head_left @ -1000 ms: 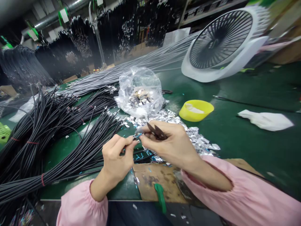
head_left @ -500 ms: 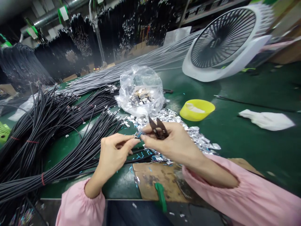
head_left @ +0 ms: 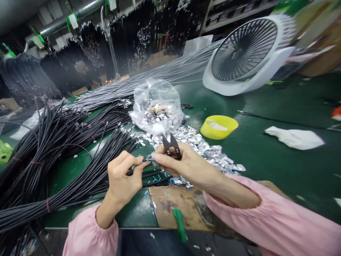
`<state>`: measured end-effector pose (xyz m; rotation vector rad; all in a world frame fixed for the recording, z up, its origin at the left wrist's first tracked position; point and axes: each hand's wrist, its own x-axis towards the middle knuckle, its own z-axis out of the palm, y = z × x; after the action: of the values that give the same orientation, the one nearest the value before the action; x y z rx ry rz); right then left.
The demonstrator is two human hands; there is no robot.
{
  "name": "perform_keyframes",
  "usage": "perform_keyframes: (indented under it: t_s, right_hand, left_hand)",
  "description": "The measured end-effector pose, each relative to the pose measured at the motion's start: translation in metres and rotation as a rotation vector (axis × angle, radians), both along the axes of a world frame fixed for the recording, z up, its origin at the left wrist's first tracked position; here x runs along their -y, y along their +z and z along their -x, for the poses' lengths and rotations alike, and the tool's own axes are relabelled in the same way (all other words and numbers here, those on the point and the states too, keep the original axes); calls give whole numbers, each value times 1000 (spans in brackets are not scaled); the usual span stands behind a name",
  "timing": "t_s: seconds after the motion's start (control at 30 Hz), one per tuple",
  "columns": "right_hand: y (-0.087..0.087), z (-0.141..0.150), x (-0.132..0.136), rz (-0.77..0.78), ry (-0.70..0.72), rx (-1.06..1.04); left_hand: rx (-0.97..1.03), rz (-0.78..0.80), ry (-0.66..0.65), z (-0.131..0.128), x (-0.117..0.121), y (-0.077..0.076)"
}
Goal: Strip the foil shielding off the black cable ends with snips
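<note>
My left hand [head_left: 124, 176] pinches a black cable [head_left: 145, 161] near its end between thumb and index finger. Thin coloured wires come out of that cable end, and the thumb and fingertips of my right hand [head_left: 190, 167] close on them. Thread snips [head_left: 172, 146] also sit in my right hand, their dark blades apart and pointing up, away from the wires. Below and behind my hands lie silvery foil scraps [head_left: 225, 158] and small blue wire bits [head_left: 160, 176]. A bundle of black cables [head_left: 87, 177] runs past on the left.
A clear plastic bag [head_left: 157, 96] of scraps stands behind my hands. Right of it are a yellow dish [head_left: 220, 132], a white fan [head_left: 247, 57] and a crumpled white piece [head_left: 295, 138]. Cardboard [head_left: 165, 204] with a green strip [head_left: 179, 222] lies at the table's front edge.
Both hands have shifted a little to the left, and my left hand is more upright. The fingertips still meet at the cable end. The view has turned slightly.
</note>
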<state>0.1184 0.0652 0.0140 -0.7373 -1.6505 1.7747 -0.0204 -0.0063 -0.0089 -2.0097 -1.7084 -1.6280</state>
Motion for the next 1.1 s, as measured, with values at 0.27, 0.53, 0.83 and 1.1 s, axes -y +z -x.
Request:
perform_keyframes:
  t_s: [0.27, 0.53, 0.83, 1.1]
  right_hand:
    - [-9, -2, 6, -527, -209, 78]
    - [-7, -3, 7, -748, -210, 65]
    - [-4, -4, 8, -733, -214, 56]
    - [-4, -3, 8, -740, -222, 72]
  left_hand:
    - [-127, -142, 122, 4, 1, 4]
    - [-221, -171, 147, 4, 6, 8]
    - [-270, -277, 143, 3, 3, 1]
    - [-271, -263, 191, 0, 3, 0]
